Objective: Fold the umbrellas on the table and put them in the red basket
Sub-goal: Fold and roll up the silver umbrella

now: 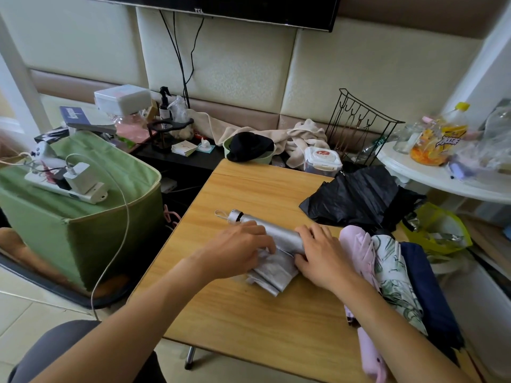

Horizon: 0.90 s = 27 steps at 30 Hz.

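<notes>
Lying across the middle of the wooden table point(249, 305), the silver umbrella point(279, 236) is half rolled, its handle end pointing left and loose cloth spilling toward the near edge. The left hand point(237, 248) is curling its fingers onto that loose cloth beside the roll. The right hand point(320, 254) is gripping the roll's right end, fingers bent over it. Pink point(356, 247), leaf-print point(392, 275) and navy point(425, 286) umbrellas are lying just right of it; a black umbrella point(359, 197) is sprawling behind.
</notes>
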Each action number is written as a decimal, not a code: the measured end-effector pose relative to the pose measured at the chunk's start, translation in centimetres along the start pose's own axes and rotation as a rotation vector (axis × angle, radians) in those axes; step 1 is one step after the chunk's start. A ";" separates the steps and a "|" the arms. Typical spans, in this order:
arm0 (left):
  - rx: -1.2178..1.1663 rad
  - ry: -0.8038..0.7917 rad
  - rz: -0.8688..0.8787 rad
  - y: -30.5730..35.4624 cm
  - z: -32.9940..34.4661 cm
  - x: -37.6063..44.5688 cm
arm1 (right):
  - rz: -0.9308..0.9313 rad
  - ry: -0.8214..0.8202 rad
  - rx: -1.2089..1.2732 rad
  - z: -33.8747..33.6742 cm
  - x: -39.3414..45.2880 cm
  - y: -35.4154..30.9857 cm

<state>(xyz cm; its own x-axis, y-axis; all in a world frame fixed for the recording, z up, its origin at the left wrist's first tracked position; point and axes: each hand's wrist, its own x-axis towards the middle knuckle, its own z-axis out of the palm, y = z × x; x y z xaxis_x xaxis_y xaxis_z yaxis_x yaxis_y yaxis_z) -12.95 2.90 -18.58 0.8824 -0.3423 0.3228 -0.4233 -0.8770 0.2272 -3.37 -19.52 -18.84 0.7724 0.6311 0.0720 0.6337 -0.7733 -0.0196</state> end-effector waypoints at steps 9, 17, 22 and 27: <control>-0.119 -0.110 -0.144 1.1 0.3 0.5 | -0.011 -0.018 0.151 -1.1 0.5 -0.2; -0.080 -0.147 -0.233 1.4 0.5 1.4 | -0.028 0.145 0.014 -0.7 1.0 -1.3; -0.030 -0.203 -0.232 1.3 0.9 1.5 | -0.029 0.256 -0.064 1.1 0.8 -2.2; -0.020 -0.175 -0.278 1.7 1.2 2.0 | -0.078 0.214 0.001 1.2 0.7 -1.5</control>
<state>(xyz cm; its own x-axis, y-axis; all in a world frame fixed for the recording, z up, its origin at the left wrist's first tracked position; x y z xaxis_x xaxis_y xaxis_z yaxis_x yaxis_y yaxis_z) -11.71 0.31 -18.65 0.9859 -0.1452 0.0832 -0.1639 -0.9387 0.3034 -3.75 -17.81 -19.93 0.6940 0.6620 0.2831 0.6915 -0.7223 -0.0063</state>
